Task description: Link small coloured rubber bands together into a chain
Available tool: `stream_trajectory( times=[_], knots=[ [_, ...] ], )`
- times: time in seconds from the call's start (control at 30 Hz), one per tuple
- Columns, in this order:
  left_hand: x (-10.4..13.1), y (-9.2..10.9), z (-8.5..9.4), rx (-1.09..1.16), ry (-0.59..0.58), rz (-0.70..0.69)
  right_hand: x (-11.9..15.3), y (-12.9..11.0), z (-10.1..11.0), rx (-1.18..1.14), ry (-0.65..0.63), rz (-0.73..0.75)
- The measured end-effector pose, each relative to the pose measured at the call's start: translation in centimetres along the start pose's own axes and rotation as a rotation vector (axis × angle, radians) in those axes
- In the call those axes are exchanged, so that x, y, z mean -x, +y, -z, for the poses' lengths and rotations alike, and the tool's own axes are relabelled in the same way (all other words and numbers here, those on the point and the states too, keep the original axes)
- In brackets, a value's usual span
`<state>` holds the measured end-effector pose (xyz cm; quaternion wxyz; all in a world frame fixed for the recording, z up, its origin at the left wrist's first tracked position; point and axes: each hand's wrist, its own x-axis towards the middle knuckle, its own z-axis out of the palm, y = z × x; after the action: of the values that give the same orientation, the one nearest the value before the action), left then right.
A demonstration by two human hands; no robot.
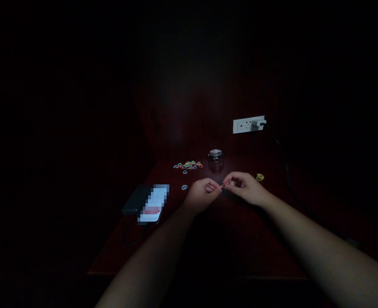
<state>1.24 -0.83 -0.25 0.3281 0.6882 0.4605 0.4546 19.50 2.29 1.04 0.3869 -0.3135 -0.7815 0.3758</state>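
Between my two hands, above the dark red table (pixel 240 256), a small orange-red band (pixel 222 185) is pinched at both ends. My left hand (pixel 204 194) has its fingers closed on the band's left end. From the right, my right hand (pixel 245 187) grips the other end between thumb and fingers. A pile of coloured bands (pixel 189 165) lies behind my left hand. Blue bands (pixel 184 187) rest just left of that hand, and yellow bands (pixel 260 176) lie beyond my right wrist.
A clear lidded jar (pixel 215 157) stands at the back of the table. To the left are a lit phone (pixel 154 204), a dark flat object (pixel 135 199) and a cable. A wall socket (pixel 248 124) holds a plug, whose cord runs down the right side.
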Motion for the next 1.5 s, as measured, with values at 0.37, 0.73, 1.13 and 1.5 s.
stream_trajectory(
  times=[0.37,0.73,1.13,1.5],
  knots=[
    [0.11,0.54,0.06,-0.016,0.024,-0.051,0.06,-0.47,0.13,0.081,0.03,0.019],
    [0.16,0.98,0.31,-0.03,0.044,-0.117,0.21,-0.64,-0.01,0.095,0.048,0.047],
    [0.17,0.89,0.42,-0.069,0.039,-0.13,0.32,-0.93,-0.13,0.152,0.054,0.102],
    [-0.09,0.4,0.52,-0.103,0.056,-0.143,0.33,-0.51,-0.11,0.154,0.062,0.105]
  ],
)
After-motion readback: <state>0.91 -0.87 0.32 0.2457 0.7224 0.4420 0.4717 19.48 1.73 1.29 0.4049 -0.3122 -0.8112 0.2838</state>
